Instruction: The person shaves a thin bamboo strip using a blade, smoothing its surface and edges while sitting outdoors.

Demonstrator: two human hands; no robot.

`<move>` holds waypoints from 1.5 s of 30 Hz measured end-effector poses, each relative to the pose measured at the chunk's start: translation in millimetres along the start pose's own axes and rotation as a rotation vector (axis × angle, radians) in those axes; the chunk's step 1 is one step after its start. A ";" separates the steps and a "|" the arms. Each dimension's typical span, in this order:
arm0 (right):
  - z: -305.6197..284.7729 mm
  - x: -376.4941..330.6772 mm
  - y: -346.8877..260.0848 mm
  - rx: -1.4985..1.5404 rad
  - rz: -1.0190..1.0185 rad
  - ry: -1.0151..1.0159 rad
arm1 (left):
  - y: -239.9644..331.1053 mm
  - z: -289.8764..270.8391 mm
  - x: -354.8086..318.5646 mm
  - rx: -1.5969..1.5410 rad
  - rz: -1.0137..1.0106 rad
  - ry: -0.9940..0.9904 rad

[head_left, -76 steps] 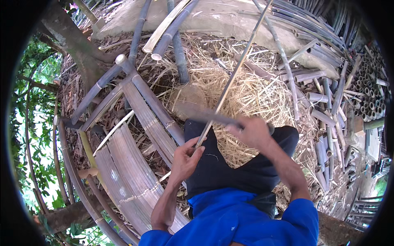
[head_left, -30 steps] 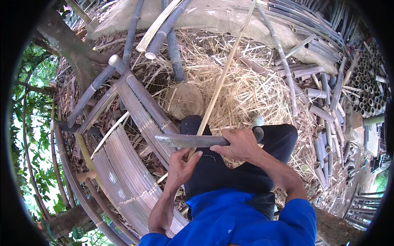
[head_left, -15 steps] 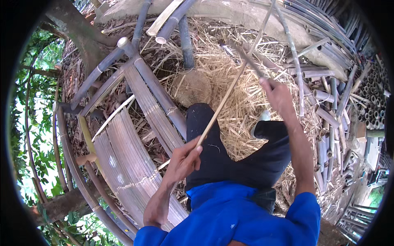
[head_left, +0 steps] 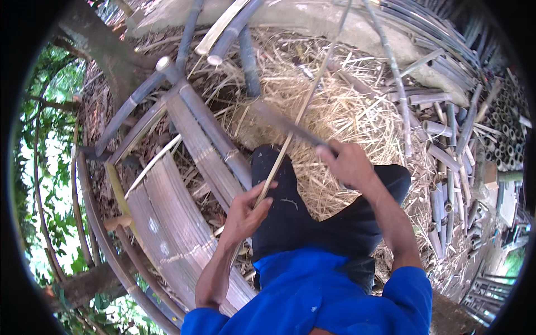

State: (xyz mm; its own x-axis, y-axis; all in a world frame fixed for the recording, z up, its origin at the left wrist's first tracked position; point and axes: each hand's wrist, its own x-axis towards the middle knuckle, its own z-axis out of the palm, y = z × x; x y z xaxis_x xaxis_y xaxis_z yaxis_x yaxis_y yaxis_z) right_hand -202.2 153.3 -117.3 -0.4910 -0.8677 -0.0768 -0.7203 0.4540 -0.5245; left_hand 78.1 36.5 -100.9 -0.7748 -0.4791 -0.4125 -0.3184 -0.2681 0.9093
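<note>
My left hand [head_left: 247, 213] is closed around the near end of a long, thin bamboo strip [head_left: 310, 95]. The strip slants up and away to the right, past the far edge of the straw. In my right hand [head_left: 350, 165] is a long-bladed knife [head_left: 283, 124], its dark blade smeared by motion. The blade crosses the strip a short way beyond my left hand; whether they touch, I cannot tell. My knees, in dark trousers [head_left: 324, 234], lie beneath both hands.
Pale bamboo shavings [head_left: 352, 111] cover the ground ahead. To the left stands a bamboo bench [head_left: 178, 218] with a slatted seat and round poles. Cut bamboo pieces [head_left: 441, 162] lie in piles at the right, and a tree trunk [head_left: 114, 61] rises at the far left.
My right hand has come nearer and leftward, bringing the knife down along the strip toward my left hand. The strip has tilted slightly more upright; my left hand has barely shifted.
</note>
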 end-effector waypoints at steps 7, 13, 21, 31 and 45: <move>-74.4 73.2 94.4 -0.048 0.238 0.301 | -16.2 -10.3 -44.3 0.116 -0.059 -0.014; -27.2 55.6 31.8 1.053 0.295 0.037 | -2.0 -45.6 -58.4 0.149 -0.211 -0.058; 30.8 24.9 -34.0 0.913 0.341 -0.059 | 3.3 -9.5 -26.0 0.366 -0.094 -0.084; 23.7 -1.1 6.0 0.347 0.194 0.026 | 2.2 17.8 25.7 0.121 -0.049 0.112; 19.7 -11.4 2.3 0.034 -0.031 -0.038 | 8.9 22.2 5.6 -0.015 -0.124 -0.031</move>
State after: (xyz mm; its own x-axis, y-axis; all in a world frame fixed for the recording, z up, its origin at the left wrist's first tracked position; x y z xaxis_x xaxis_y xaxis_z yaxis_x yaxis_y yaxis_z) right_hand -188.6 160.2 -134.4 -0.4493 -0.8886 -0.0919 -0.7173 0.4202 -0.5558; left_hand 58.8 50.0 -93.9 -0.7469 -0.4154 -0.5193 -0.4045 -0.3359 0.8506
